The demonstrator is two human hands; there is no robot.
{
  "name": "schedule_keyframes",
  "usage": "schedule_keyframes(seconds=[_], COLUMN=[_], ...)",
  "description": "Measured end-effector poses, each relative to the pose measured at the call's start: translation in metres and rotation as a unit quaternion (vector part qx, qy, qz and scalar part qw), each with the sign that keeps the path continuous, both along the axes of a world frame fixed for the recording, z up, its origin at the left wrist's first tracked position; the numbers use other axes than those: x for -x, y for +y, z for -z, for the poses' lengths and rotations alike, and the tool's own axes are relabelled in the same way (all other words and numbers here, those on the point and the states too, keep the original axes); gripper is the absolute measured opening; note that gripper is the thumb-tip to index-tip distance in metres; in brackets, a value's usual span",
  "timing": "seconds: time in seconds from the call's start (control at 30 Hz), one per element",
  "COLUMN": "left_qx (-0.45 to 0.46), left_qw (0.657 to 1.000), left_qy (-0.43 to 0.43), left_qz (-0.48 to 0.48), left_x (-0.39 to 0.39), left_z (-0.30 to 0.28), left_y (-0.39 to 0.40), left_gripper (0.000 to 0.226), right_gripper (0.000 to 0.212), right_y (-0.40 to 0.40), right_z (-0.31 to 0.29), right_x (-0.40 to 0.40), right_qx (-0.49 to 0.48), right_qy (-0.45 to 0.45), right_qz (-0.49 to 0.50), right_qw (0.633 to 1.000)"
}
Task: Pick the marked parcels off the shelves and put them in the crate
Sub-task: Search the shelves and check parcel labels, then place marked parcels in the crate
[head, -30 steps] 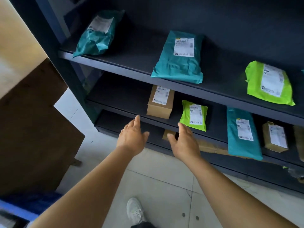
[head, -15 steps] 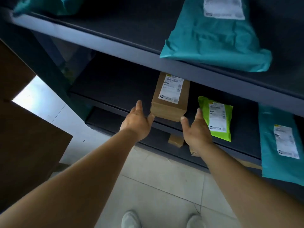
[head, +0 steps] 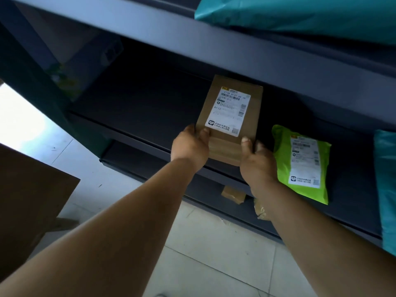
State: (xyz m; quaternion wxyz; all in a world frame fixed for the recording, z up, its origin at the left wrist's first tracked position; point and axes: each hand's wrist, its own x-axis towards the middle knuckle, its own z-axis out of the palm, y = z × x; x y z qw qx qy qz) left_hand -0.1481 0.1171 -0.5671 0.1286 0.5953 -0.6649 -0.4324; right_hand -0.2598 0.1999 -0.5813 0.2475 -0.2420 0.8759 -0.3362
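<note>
Both hands have closed the gap to the brown box [head: 230,118] since half a second ago, when they hovered open on either side of it; the view has also moved closer to the shelving. Left hand [head: 189,150] now grips the box's near left corner, thumb on the top face, remaining fingers hidden below the box. Right hand [head: 258,165] grips the near right corner, thumb and one fingertip visible on the top edge, other fingers out of sight. Each hand's fingers curl round the cardboard.

Box position: middle shelf [head: 137,108], flat, white shipping label facing up, near end projecting past the shelf's front lip. Whether it is lifted off the shelf cannot be told.

Surroundings:
- Green mailer [head: 302,163], label up, lies on the same shelf just beside the right hand, apart from the box.
- Teal mailer [head: 385,189] lies further right, cut by the frame edge.
- Upper shelf [head: 192,41] overhangs the box closely; a second teal mailer [head: 300,13] rests on it.
- Small taped parcel [head: 233,195] sits on the bottom shelf, below the wrists.
- Brown board [head: 27,200] stands at far left on the tiled floor [head: 214,254].
</note>
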Motion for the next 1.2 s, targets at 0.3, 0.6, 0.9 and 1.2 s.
schedule_keyframes(seconds=[0.3, 0.6, 0.9, 1.2], left_qx=[0.026, -0.018, 0.032, 0.041], left_qw=[1.0, 0.998, 0.998, 0.975], left_qy=[0.004, -0.054, -0.003, -0.064], left_qz=[-0.004, -0.038, 0.051, 0.209], left_x=[-0.011, -0.001, 0.037, 0.101], left_z=[0.004, 0.017, 0.041, 0.057], left_y=[0.009, 0.049, 0.143, 0.141], left_gripper=[0.036, 0.067, 0.05, 0.068], right_gripper=[0.037, 0.06, 0.063, 0.073], right_y=[0.009, 0.03, 0.111, 0.153], right_z=[0.003, 0.013, 0.032, 0.053], right_x=[-0.006, 0.001, 0.069, 0.131], right_qx=[0.035, 0.059, 0.016, -0.054], right_qy=[0.012, 0.0, 0.072, 0.027], right_qz=[-0.004, -0.02, -0.02, -0.018], right_qw=[0.999, 0.998, 0.997, 0.998])
